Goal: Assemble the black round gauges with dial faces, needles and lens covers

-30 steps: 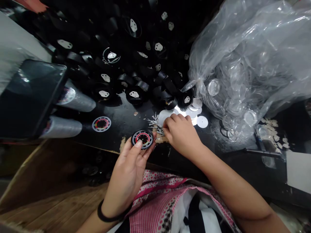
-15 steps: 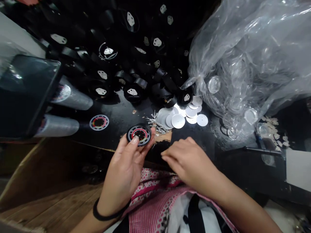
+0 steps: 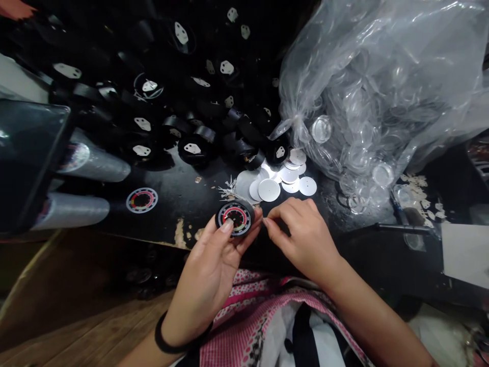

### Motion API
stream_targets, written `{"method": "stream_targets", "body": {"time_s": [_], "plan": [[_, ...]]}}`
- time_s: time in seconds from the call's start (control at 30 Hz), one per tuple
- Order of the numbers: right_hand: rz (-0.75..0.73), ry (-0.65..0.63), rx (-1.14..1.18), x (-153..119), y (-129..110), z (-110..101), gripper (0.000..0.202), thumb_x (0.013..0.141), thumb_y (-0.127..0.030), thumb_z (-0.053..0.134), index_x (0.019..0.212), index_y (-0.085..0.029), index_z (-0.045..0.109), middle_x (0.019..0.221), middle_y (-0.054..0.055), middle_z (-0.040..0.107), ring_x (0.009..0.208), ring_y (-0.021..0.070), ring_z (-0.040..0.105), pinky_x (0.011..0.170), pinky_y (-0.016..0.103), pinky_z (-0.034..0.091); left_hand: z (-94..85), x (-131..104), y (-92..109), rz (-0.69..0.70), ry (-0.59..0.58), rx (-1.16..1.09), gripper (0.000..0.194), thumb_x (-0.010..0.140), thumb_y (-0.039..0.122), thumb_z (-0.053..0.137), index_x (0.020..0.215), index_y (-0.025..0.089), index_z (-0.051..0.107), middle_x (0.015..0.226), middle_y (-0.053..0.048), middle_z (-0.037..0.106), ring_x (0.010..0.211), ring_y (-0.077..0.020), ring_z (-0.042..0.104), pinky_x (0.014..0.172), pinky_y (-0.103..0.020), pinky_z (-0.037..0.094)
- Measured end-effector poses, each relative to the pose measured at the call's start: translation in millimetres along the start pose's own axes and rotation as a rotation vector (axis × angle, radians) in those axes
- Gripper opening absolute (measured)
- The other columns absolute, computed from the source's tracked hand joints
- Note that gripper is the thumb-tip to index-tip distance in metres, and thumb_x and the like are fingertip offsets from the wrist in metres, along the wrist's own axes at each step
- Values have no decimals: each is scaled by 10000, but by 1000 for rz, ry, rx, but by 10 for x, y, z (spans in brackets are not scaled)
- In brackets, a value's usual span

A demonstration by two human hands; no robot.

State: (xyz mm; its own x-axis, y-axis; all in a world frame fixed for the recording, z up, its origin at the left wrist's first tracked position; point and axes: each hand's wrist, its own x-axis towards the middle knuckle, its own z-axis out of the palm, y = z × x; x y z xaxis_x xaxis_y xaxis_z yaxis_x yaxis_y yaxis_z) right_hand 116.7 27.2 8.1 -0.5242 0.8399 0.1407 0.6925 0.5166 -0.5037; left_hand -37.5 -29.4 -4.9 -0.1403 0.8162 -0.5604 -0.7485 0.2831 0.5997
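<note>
A round black gauge (image 3: 237, 211) with a red and white printed dial rests in my left hand (image 3: 216, 260), the thumb pressed on its face. Just right of it, my right hand (image 3: 301, 232) is closed in a pinch, its fingertips near the left fingers; whatever the pinch holds is too small to make out. Behind the gauge lie several thin white needles (image 3: 228, 189). Plain silver discs (image 3: 269, 190) overlap one another beside the needles. A loose printed dial (image 3: 142, 200) lies flat to the left.
Black round housings (image 3: 192, 149) with pale plates crowd the back. A clear plastic bag (image 3: 344, 92) of transparent lids fills the right rear. Two wrapped dial stacks (image 3: 95, 162) lie at left by a dark box (image 3: 30, 158). Small pale pieces (image 3: 424, 201) and a black-handled tool (image 3: 401, 228) lie right.
The view has shifted slightly right. My left hand and the gauge have moved right and closer to my right hand, which stays pinched near the gauge.
</note>
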Motion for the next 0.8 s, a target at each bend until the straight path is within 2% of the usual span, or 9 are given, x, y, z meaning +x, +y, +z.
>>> {"method": "stream_targets", "body": {"time_s": [0.1, 0.2, 0.3, 0.47, 0.63, 0.8], "plan": [[77, -24, 213, -3, 0, -76, 144, 958, -196, 598, 815, -180, 595, 789, 13, 665, 721, 151, 585, 727, 298, 384, 9, 20, 16, -18, -25, 2, 181, 955, 295, 618, 1038, 202, 749, 1084, -82, 799, 1088, -229, 728, 1003, -363, 569], [113, -13, 360, -10, -28, -127, 130, 975, -218, 591, 846, -203, 601, 812, 0, 681, 751, 145, 603, 743, 283, 415, 48, 76, -23, 38, 19, 76, 262, 937, 307, 652, 1194, 275, 690, 1114, -48, 788, 1085, -215, 726, 997, -352, 563], [79, -24, 269, -22, -45, -133, 159, 1013, -238, 535, 890, -190, 622, 842, 28, 698, 773, 165, 603, 748, 310, 405, 103, 131, -116, 30, -7, 210, 349, 896, 321, 706, 1242, 303, 664, 1191, -37, 749, 1137, -227, 695, 995, -344, 556], [100, -41, 135, -23, -27, -142, 157, 1005, -195, 531, 890, -159, 632, 848, 46, 687, 762, 175, 588, 735, 330, 385, 116, 130, -225, 24, -97, 332, 283, 896, 359, 713, 1170, 300, 678, 1184, -12, 730, 1170, -227, 665, 1035, -346, 521], [181, -43, 203, -21, -41, -185, 122, 980, -188, 569, 867, -187, 615, 828, 21, 663, 756, 162, 581, 707, 301, 403, 80, 125, -209, 69, -129, 397, 285, 903, 365, 711, 1179, 306, 674, 1197, -6, 726, 1174, -209, 658, 1068, -333, 487], [241, -46, 351, -37, -55, -212, 121, 965, -163, 572, 854, -191, 608, 831, 9, 631, 722, 132, 566, 658, 255, 430, 84, 133, -166, 117, -124, 466, 262, 871, 366, 743, 1121, 298, 702, 1130, -11, 746, 1102, -206, 689, 993, -304, 527]]}}
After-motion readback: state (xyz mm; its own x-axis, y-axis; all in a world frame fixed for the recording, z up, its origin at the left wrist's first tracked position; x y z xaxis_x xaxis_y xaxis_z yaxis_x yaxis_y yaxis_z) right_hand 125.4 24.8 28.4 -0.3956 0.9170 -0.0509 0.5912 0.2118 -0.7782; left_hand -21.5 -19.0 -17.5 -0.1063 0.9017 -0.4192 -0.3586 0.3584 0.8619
